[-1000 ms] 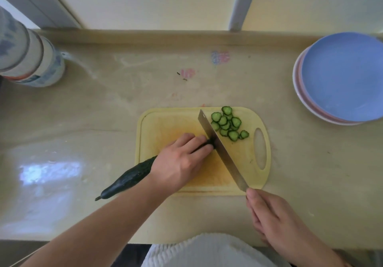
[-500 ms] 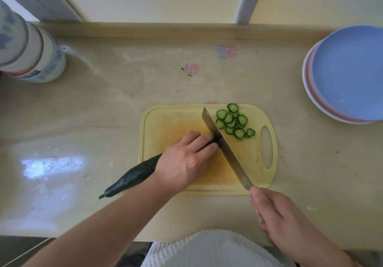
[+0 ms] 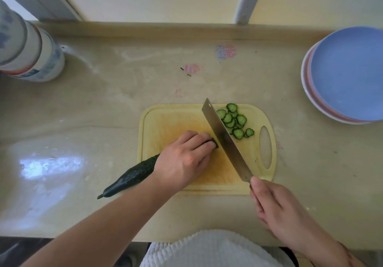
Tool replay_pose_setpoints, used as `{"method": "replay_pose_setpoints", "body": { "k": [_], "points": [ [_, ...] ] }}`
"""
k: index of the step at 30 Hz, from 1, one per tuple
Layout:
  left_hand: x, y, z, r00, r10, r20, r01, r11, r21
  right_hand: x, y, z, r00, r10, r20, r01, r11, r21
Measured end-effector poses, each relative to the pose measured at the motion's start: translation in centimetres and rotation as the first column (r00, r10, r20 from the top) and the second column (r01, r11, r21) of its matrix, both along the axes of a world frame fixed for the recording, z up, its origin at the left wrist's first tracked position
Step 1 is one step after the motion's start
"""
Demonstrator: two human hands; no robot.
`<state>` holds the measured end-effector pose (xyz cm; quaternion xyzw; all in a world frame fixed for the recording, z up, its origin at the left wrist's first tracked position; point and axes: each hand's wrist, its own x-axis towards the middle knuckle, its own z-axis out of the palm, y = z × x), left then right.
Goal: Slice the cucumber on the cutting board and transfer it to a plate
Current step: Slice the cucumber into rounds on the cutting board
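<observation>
A dark green cucumber (image 3: 132,175) lies slanted across the left edge of the yellow cutting board (image 3: 165,119), its tail hanging over the counter. My left hand (image 3: 184,159) grips its cut end with curled fingers, hiding most of that end. My right hand (image 3: 275,208) holds the handle of a cleaver (image 3: 223,140); the blade stands against the cucumber's cut face beside my left fingertips. Several green slices (image 3: 235,121) lie piled right of the blade near the board's far edge.
A stack of plates with a blue one (image 3: 352,74) on top sits at the counter's right. A white and blue jar (image 3: 27,47) stands far left. The board's handle slot (image 3: 266,149) is at its right end. A white cloth (image 3: 207,250) lies at the near edge.
The cleaver blade has tilted so more of its flat side shows. My left hand stays on the cucumber's cut end and the slice pile looks the same. The camera view shifted slightly.
</observation>
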<state>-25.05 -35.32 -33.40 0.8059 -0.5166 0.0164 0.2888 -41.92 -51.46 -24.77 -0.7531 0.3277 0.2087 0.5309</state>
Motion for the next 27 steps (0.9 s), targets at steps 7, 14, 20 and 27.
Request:
{"method": "replay_pose_setpoints", "body": {
  "k": [7,14,20,27],
  "points": [
    [0.0,0.0,-0.3,1.0,0.001,0.007,-0.001,1.0,0.001,-0.6,0.4,0.7,0.999,0.03,0.016,-0.029,0.999,-0.038],
    [0.0,-0.1,-0.2,1.0,-0.01,0.022,0.01,1.0,0.009,-0.5,0.9,0.3,0.999,0.038,0.0,-0.038,0.998,-0.043],
    [-0.2,0.0,-0.2,1.0,0.014,0.003,-0.014,1.0,0.011,1.2,0.3,-1.3,0.999,0.038,-0.021,-0.038,0.999,-0.001],
    [-0.1,0.0,-0.3,1.0,0.017,0.018,-0.017,1.0,-0.008,0.3,0.3,-0.8,0.999,-0.012,-0.036,0.013,1.0,0.026]
  ]
}}
